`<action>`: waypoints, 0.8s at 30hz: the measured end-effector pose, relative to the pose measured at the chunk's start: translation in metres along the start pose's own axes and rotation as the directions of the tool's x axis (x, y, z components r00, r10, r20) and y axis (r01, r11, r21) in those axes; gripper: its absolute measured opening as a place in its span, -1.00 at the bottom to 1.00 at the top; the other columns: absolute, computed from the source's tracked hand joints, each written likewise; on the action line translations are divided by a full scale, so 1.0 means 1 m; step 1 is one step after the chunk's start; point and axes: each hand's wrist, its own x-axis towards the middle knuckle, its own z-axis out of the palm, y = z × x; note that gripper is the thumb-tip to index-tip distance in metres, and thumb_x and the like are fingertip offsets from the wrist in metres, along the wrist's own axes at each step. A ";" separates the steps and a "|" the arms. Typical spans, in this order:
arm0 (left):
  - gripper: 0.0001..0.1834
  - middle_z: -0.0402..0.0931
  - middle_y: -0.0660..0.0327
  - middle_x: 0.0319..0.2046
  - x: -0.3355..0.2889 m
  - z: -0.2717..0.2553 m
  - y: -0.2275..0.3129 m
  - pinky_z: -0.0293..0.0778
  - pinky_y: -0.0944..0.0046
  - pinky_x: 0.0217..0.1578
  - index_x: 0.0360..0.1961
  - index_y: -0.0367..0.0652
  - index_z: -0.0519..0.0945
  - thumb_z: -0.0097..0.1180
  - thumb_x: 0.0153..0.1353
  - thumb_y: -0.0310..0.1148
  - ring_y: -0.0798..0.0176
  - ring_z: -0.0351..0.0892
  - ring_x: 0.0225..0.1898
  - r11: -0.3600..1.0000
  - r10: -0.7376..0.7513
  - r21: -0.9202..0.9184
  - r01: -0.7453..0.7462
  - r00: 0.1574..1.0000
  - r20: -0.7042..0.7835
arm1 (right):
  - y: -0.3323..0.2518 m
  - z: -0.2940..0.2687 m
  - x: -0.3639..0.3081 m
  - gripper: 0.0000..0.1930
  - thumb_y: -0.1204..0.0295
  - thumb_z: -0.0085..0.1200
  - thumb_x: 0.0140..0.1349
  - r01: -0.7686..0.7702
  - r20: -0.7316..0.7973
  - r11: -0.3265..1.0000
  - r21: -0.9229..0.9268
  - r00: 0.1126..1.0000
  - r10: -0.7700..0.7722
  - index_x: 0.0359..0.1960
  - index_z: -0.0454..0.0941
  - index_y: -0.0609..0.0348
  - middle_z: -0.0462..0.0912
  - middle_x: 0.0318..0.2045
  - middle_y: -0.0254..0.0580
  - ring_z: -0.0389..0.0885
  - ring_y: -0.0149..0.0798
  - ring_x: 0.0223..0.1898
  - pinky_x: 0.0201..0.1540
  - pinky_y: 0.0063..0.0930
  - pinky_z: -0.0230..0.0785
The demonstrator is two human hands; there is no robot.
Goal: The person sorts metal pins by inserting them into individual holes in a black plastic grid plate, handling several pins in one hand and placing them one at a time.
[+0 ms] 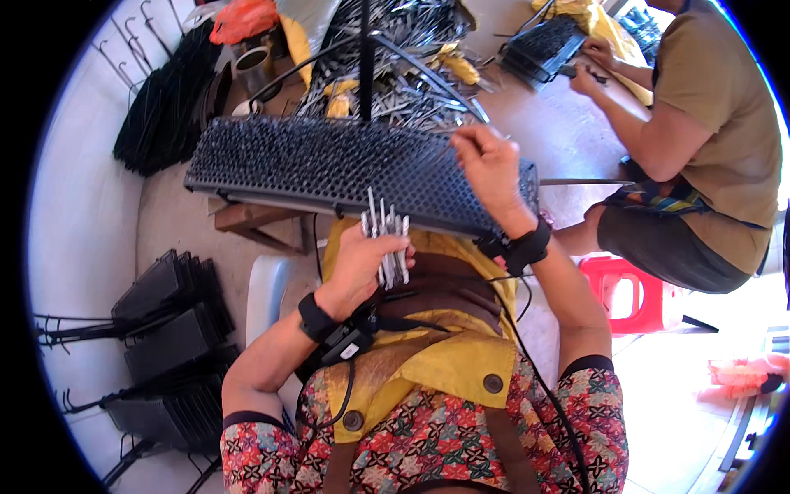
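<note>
My left hand is closed round an upright bunch of thin silvery metal strips, just in front of a long black perforated rack. Above the rack's right part, my right hand is pinched. A thin sliver shows by its fingertips, seemingly one such strip, though the fingers cover most of it. Dense dark upright pieces fill the rack's left and middle. Toward the right, its grid of holes is bare.
A wooden stool stands under the rack, with a black post behind it. Loose metal strips are heaped beyond. At right a co-worker handles another black rack, near a red plastic stool. Black racks are stacked at left.
</note>
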 end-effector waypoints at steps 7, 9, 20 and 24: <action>-0.81 0.51 0.16 -0.47 0.001 -0.003 -0.001 0.58 0.28 -0.47 -0.31 -0.30 0.48 0.15 0.00 -0.56 0.27 0.57 -0.45 1.000 -0.023 -0.004 0.023 1.000 -0.002 | -0.010 0.015 0.008 -0.95 0.57 0.14 -0.04 0.113 -0.042 0.994 -0.012 0.993 -0.113 -0.51 0.52 0.24 0.55 -0.57 -0.09 0.56 -0.12 -0.52 -0.46 -0.41 0.36; -0.81 0.50 0.16 -0.48 -0.001 -0.001 0.000 0.58 0.28 -0.48 -0.32 -0.30 0.47 0.15 0.00 -0.56 0.28 0.56 -0.46 1.000 -0.030 -0.001 0.030 0.999 -0.012 | -0.008 0.020 0.009 -0.95 0.58 0.13 -0.03 0.147 -0.041 0.989 -0.019 0.988 -0.148 -0.51 0.52 0.23 0.55 -0.57 -0.10 0.56 -0.12 -0.52 -0.46 -0.41 0.36; -0.83 0.50 0.18 -0.48 0.002 0.000 0.000 0.56 0.30 -0.53 -0.35 -0.27 0.47 0.15 -0.01 -0.57 0.27 0.56 -0.49 0.999 -0.026 -0.040 0.024 0.999 -0.038 | -0.007 0.047 0.016 -0.95 0.63 0.05 -0.01 0.497 0.078 0.864 -0.084 0.867 -0.492 -0.48 0.48 0.25 0.52 -0.54 -0.08 0.51 -0.03 -0.46 -0.42 -0.30 0.37; -0.83 0.50 0.19 -0.48 0.003 0.002 0.000 0.56 0.30 -0.52 -0.34 -0.26 0.47 0.15 -0.01 -0.58 0.27 0.56 -0.48 1.000 -0.004 -0.018 0.003 0.999 -0.033 | -0.002 0.049 0.020 -0.98 0.57 0.01 -0.03 0.553 0.366 0.805 -0.214 0.809 -0.459 -0.55 0.44 0.23 0.50 -0.55 -0.04 0.49 0.03 -0.42 -0.39 -0.21 0.36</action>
